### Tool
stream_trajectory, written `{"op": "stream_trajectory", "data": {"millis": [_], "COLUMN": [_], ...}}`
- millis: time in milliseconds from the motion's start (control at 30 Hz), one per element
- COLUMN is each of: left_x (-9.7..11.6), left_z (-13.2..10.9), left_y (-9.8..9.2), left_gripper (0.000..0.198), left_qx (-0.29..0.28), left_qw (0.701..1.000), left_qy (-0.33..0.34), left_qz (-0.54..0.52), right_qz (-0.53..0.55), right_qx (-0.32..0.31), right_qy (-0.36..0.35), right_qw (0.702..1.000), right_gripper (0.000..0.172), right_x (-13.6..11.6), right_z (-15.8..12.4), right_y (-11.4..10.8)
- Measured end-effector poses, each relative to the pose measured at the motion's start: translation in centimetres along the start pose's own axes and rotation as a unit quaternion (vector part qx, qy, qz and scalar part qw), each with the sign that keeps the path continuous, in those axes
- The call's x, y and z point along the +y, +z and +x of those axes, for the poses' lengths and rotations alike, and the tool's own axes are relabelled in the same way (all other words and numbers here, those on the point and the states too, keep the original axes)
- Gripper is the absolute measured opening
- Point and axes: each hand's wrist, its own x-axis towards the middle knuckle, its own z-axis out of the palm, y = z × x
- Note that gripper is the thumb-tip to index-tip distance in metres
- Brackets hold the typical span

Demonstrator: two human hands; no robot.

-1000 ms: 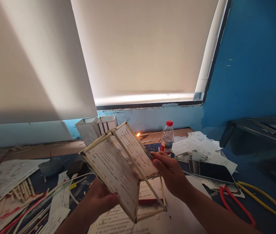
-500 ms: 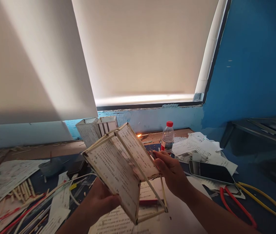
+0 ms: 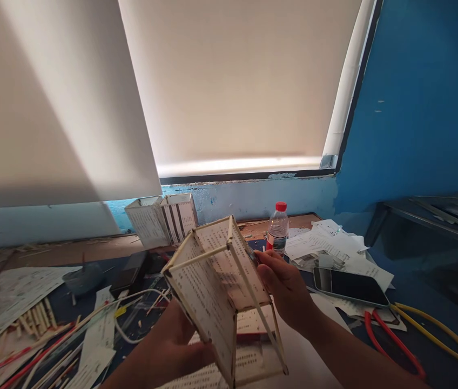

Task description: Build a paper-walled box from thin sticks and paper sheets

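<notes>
Clasping a papered frame (image 3: 202,302), left grip (image 3: 176,337) curled, most fingers hidden, right grip (image 3: 283,286) pinching some indistinct object (image 3: 251,254)

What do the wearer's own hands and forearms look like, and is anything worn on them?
The left hand and right hand are both ungloved. No sleeve, watch or bracelet shows on the left forearm or right forearm as far as the picture's edge. Some fingers are hidden, so rings can't be ruled out.

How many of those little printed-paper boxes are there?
3 visible: an open-sided box in the left hand, and a text-covered box beside a dark-striped box near the wall.
</notes>
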Motion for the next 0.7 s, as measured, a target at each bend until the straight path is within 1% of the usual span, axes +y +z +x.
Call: {"op": "stream_trajectory", "data": {"millis": [67,233,300,367,500,567,700], "left_x": [0.06,-0.19,-0.13,0.07,0.56,0.72,0.70], "left_z": [0.06,-0.07,-0.05,0.05,0.32,0.40,0.39], "left_y": [0.10,0.08,0.17,0.38,0.80,0.88,0.81], "left_gripper": [0.052,0.057,0.058,0.058,0.058,0.060,0.056], "left_qx": [-0.007,-0.011,-0.011,-0.015,-0.046,-0.049,-0.051], "left_qw": [1.000,1.000,1.000,1.000,0.999,0.998,0.998], "left_qy": [0.000,-0.020,-0.018,-0.015,-0.014,-0.018,-0.011], "left_qz": [0.010,-0.007,-0.011,-0.004,0.021,0.033,0.042], "right_qz": [0.007,0.012,0.022,0.027,-0.005,-0.016,-0.014], "right_qx": [0.001,0.013,0.020,0.022,0.017,0.018,0.021], "right_qy": [0.002,0.002,0.014,0.019,-0.006,-0.015,-0.016], "right_qw": [1.000,1.000,0.999,0.999,1.000,1.000,1.000], "right_gripper": [0.031,0.035,0.031,0.030,0.034,0.035,0.037], "right_x": [-0.14,-0.02,0.18,0.32,0.09,-0.14,-0.33], "right_z": [-0.05,-0.19,-0.22,-0.21,-0.16,-0.14,-0.15], "right_y": [0.02,0.07,0.06,0.03,-0.07,-0.11,-0.11]}}
